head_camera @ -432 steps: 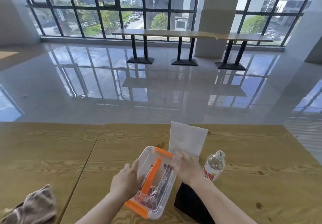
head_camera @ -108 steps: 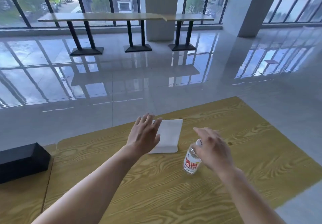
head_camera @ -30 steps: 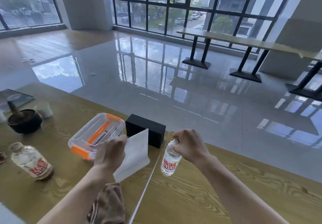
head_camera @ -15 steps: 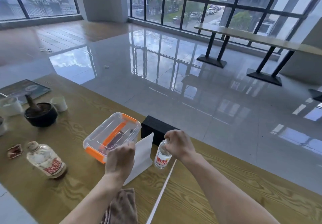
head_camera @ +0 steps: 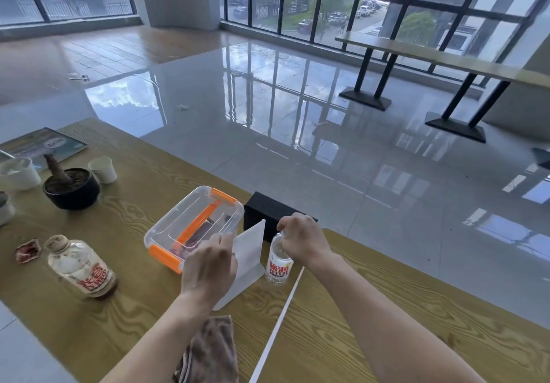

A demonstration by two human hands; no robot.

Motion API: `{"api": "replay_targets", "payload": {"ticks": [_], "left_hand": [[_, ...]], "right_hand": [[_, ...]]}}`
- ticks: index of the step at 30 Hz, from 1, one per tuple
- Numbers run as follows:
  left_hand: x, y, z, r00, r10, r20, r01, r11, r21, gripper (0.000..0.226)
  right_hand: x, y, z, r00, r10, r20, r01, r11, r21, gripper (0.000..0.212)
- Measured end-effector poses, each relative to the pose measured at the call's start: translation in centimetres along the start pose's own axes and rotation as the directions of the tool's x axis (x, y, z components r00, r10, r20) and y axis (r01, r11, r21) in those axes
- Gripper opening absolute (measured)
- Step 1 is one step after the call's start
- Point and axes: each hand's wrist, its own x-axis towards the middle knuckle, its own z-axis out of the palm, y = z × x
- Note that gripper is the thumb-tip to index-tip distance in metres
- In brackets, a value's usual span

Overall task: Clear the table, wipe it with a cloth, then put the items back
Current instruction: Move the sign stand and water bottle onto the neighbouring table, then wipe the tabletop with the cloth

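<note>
My left hand (head_camera: 208, 266) holds the white folded card (head_camera: 247, 260), whose lower edge touches the left wooden table (head_camera: 89, 338). My right hand (head_camera: 303, 241) grips the top of a small water bottle (head_camera: 278, 266) with a red label, standing at the seam between the two tables. Just left of the card lies a clear plastic box with orange clips (head_camera: 193, 224). A black box (head_camera: 268, 213) sits behind the card and bottle. A brownish cloth (head_camera: 211, 353) lies crumpled under my left forearm.
Further left stand a second bottle with a red label (head_camera: 80, 266), a black bowl with a pestle (head_camera: 71, 187), a paper cup (head_camera: 104, 169), a white bowl (head_camera: 18, 172), a booklet (head_camera: 44, 144) and a red wrapper (head_camera: 28, 250). The right table (head_camera: 416, 308) reaches to the floor's edge.
Both hands have carried the card and the bottle leftward from the right table. They have come down beside the clear box and the black box.
</note>
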Motion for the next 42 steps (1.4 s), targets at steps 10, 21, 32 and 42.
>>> {"api": "replay_targets", "payload": {"ticks": [10, 21, 32, 42], "left_hand": [[-1.1, 0.2, -0.5, 0.992, 0.070, -0.102, -0.077, 0.995, -0.065, 0.060], [-5.5, 0.3, -1.5, 0.975, 0.033, -0.219, -0.054, 0.994, -0.094, 0.062], [-14.0, -3.1, 2.9, 0.986, -0.126, -0.110, 0.120, 0.991, -0.065, 0.047], [-14.8, -5.3, 8.5, 0.874, -0.355, 0.333, 0.429, 0.885, -0.183, 0.063]], "right_hand": [[-1.1, 0.0, -0.5, 0.999, -0.035, -0.024, 0.035, 0.999, 0.015, 0.041], [-6.0, 0.0, -1.8, 0.958, -0.155, -0.241, 0.162, 0.987, 0.012, 0.031], [-11.5, -0.5, 3.0, 0.975, -0.221, 0.023, 0.219, 0.974, 0.057, 0.036], [-12.8, -3.0, 11.3, 0.936, -0.038, 0.349, -0.009, 0.991, 0.134, 0.034]]}}
